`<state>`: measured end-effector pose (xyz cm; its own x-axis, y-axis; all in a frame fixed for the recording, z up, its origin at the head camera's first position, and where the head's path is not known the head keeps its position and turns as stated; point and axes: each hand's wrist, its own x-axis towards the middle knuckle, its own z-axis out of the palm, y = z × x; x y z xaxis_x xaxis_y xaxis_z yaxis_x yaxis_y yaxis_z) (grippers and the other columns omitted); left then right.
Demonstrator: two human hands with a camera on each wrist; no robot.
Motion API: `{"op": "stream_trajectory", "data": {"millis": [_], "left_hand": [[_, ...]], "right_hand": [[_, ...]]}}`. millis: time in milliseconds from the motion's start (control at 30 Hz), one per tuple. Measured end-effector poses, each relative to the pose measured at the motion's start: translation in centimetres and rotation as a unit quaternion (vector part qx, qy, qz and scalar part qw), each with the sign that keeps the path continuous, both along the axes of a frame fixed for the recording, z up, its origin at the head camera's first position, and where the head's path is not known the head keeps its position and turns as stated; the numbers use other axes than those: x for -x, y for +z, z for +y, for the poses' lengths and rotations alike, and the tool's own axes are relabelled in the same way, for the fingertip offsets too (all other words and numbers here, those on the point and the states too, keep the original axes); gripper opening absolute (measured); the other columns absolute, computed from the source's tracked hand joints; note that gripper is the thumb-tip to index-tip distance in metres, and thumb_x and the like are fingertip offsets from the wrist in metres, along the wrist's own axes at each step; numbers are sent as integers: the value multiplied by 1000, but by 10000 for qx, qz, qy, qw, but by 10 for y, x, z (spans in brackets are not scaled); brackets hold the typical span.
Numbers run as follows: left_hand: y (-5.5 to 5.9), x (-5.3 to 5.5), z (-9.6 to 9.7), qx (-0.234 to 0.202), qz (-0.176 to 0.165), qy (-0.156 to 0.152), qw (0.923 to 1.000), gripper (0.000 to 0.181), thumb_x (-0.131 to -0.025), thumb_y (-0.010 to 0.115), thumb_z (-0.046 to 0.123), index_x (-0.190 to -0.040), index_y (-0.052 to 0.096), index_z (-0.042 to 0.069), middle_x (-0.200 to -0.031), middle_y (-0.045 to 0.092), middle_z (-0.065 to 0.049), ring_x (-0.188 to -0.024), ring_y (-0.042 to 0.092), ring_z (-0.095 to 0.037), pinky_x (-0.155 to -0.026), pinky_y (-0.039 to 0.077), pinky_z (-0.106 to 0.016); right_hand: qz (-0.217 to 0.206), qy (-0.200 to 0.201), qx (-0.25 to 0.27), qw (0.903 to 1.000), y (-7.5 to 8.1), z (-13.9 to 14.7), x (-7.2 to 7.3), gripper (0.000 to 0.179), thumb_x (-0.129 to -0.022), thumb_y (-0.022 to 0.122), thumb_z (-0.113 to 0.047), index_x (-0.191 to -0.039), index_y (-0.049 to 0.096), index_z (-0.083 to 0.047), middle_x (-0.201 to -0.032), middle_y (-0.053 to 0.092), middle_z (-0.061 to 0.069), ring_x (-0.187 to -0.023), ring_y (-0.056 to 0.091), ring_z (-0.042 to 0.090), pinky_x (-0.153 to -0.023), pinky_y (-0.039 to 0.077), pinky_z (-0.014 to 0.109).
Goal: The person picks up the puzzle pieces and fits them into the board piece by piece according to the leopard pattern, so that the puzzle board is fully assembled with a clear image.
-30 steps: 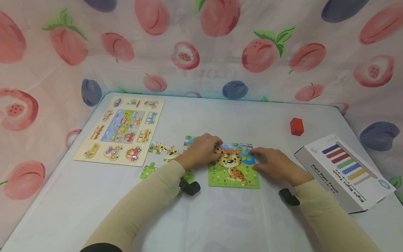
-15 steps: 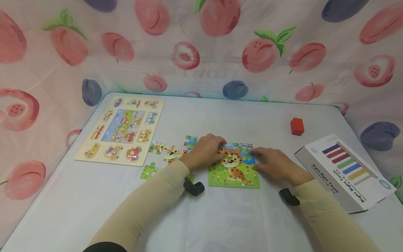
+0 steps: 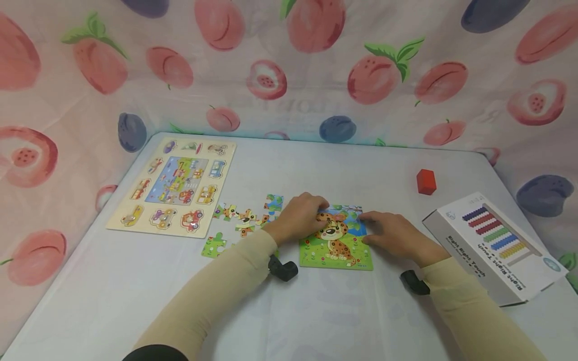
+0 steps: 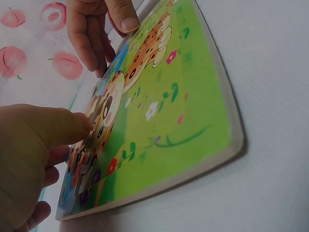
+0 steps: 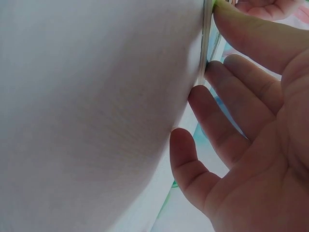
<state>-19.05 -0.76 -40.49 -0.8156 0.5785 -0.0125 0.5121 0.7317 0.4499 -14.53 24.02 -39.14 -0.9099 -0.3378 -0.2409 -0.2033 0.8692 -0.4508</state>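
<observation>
In the head view a leopard jigsaw puzzle (image 3: 336,253) lies flat on the table, its board edge turned toward me. My left hand (image 3: 298,215) is over its upper left part. Thumb and fingers appear to pinch a spotted jigsaw piece (image 3: 323,220) above the leopard's face; the hand hides much of it. In the left wrist view the left thumb (image 4: 72,128) is at the face. My right hand (image 3: 397,235) touches the puzzle's right edge, thumb and fingers spread along it. Loose jigsaw pieces (image 3: 246,219) lie left of the board, some behind the left arm.
A wooden vehicle puzzle board (image 3: 119,220) lies at the back left. On the right, a white box (image 3: 469,225) with coloured strips on its front lies tilted. A red block (image 3: 426,181) stands behind it. Fruit-patterned cloth (image 3: 298,75) hangs around the table (image 3: 325,321).
My left hand has slid a little to the right over the puzzle, with the spotted piece moving along at its fingertips. My right hand has stayed at the right edge.
</observation>
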Motion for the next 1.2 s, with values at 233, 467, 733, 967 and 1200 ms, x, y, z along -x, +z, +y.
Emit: {"op": "stream_trajectory", "data": {"millis": [233, 467, 733, 967, 1200], "left_hand": [[-1, 0, 4, 3, -2, 38, 10000, 41, -93, 72, 29, -129, 65, 9, -120, 67, -2, -112, 57, -19, -99, 45, -34], [-2, 1, 6, -27, 59, 20, 10000, 41, -94, 72, 29, -128, 65, 9, -120, 67, -2, -112, 57, -19, -99, 45, -34], [-5, 1, 8, 30, 284, -47, 9996, 43, -94, 72, 31, -129, 65, 8, -119, 68, -3, -112, 58, -20, -99, 45, -36], [-8, 1, 8, 39, 415, -76, 9991, 39, -93, 72, 33, -125, 68, 10, -117, 70, -1, -110, 59, -20, -98, 45, -37], [-8, 0, 6, 36, 382, 30, 9993, 38, -93, 72, 35, -124, 69, 12, -116, 70, 1, -110, 58, -18, -98, 44, -37]], "right_hand": [[10, 29, -14, 10000, 0, 0, 0, 56, -90, 75, -20, -140, 56, -6, -143, 51, 23, -131, 44, 46, -106, 34, 64], [50, 30, 14, 10000, 1, 0, -1, 55, -90, 75, -20, -140, 56, -6, -143, 51, 24, -131, 44, 46, -105, 34, 64], [22, 6, -9, 10000, 1, -1, -1, 56, -90, 75, -20, -141, 56, -6, -143, 51, 24, -132, 44, 47, -106, 34, 64], [-41, -31, -49, 10000, 2, -1, -1, 56, -90, 75, -21, -141, 55, -6, -145, 49, 24, -133, 43, 47, -106, 33, 64], [33, -6, 3, 10000, 1, -1, -1, 56, -90, 75, -21, -140, 56, -6, -144, 51, 24, -132, 44, 46, -106, 34, 63]]}}
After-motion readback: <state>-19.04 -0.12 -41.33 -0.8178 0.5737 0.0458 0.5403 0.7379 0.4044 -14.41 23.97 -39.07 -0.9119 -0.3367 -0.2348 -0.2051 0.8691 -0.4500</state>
